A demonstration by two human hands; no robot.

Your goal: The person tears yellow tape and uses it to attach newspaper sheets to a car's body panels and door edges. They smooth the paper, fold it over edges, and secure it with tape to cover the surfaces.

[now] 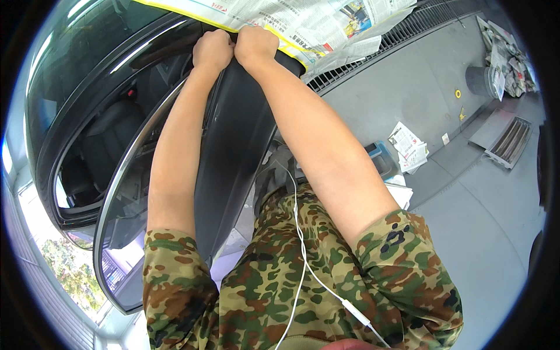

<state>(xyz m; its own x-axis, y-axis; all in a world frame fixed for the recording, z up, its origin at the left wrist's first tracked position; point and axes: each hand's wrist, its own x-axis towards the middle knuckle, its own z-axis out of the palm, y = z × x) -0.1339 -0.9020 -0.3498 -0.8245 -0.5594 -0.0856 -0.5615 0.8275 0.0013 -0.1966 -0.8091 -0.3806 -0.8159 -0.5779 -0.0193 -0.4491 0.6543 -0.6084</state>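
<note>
Left hand (213, 51) and right hand (256, 46) working side by side at far end of open black car door (230, 151). Fingers of both curling inward at yellow tape (205, 21); undersides hidden, cannot tell whether they are pinching it. Tape running along near edge of newspaper sheet (303, 23), which is lying beyond door's far end. Floor grating (335, 74) showing beside sheet. Grey bucket (479, 80) standing on floor, crumpled newspaper pile (513, 67) lying just beside it.

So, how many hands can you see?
2: the left hand and the right hand, side by side at the yellow tape along the newspaper's edge. No other hands show.
</note>
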